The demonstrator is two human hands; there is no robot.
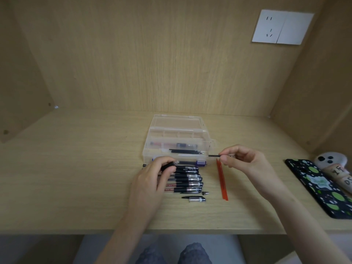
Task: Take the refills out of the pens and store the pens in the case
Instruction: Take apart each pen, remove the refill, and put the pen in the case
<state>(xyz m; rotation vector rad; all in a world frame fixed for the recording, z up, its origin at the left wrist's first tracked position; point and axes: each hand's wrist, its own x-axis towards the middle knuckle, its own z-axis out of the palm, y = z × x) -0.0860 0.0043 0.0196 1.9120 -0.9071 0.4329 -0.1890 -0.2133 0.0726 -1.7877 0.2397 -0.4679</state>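
Knees [190, 252]: in blue jeans, below the front edge of the desk [76, 187].
Loose parts: a black pen cap [193, 197] and a short clear barrel piece [197, 200] lie side by side on the desk, with a small tip cone [205, 192] just beyond them.
Row of pens [188, 181]: black-grip pens lie side by side in front of the case, their left ends hidden under the left hand.
Red refills [222, 180]: two thin red rods lie together to the right of the row, running front to back.
Left hand [150, 180]: its fingers curl around a pen barrel [168, 165] just above the row, the clear end poking out to the right.
Right hand [245, 161]: thumb and forefinger pinch a thin black refill [214, 155], held level beside the case's right front corner.
Case [148, 149]: clear plastic, lid thrown back; inside lie a bundle of black refills [186, 151] and, behind them, one stored pen [175, 145].
Right side: a dotted phone [322, 187] and a plush toy [331, 161].
Back wall: a white socket [282, 26].
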